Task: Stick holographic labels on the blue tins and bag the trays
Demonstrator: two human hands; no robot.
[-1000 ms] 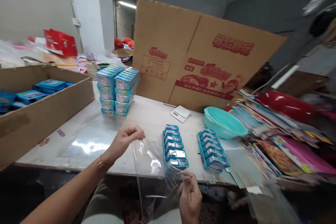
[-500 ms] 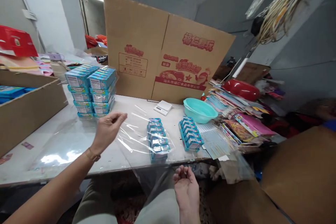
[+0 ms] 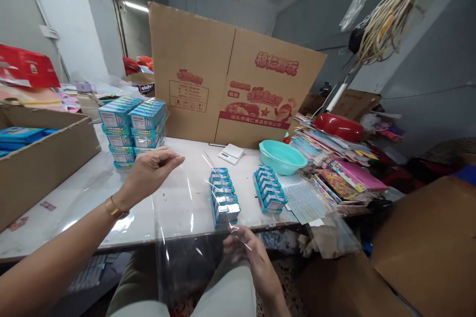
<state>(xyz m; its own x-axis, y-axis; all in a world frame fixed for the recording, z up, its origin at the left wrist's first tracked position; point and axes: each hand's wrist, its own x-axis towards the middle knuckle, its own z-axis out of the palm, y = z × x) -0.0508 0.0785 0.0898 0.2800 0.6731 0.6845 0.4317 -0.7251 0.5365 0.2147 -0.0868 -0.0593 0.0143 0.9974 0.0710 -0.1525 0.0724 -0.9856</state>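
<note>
My left hand (image 3: 158,166) is closed in a pinch on the upper edge of a clear plastic bag (image 3: 180,218), which hangs down past the table edge. My right hand (image 3: 249,252) is in front of the table edge, its fingers loosely curled and apart, close to the bag's right side. Glints of film cross those fingertips; whether they touch it I cannot tell. Behind the film a blue tray of small boxes (image 3: 225,200) stands on the table. A similar tray of boxes (image 3: 269,189) is to its right.
Stacked, wrapped blue boxes (image 3: 132,126) stand at the left, beside an open carton (image 3: 55,158). A large cardboard sheet (image 3: 189,69) rises at the back. Near it are a small white scale (image 3: 231,154) and a turquoise basin (image 3: 282,157). Paper stacks (image 3: 327,143) lie right.
My right hand has risen and moved left to the film, turning its palm inward. My left hand has shifted slightly, still pinching; the bag now hangs straighter between the hands.
</note>
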